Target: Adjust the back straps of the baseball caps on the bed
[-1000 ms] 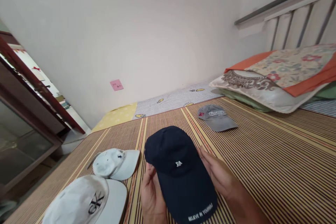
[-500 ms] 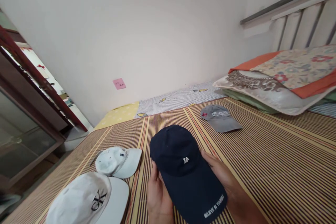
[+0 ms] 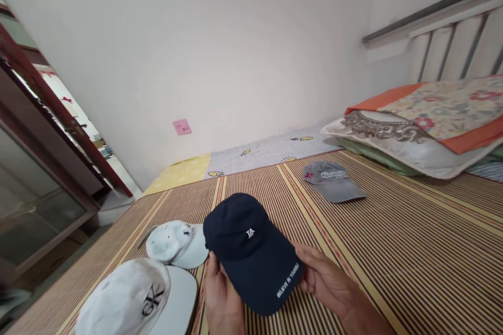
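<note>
One navy cap between half-closed left grip and right grip, now nearer pale cap beyond left grip. Right slid along brim, still mid-handling; left fingertips probably underneath.

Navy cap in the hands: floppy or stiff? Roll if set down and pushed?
On the navy cap, the crown shows a rounded dome but looks like cloth, so it would probably dent if squeezed. The brim is smooth and unsagging, so likely stiffer. It juts well past the crown, so a push would probably slide the cap, not roll it.
</note>
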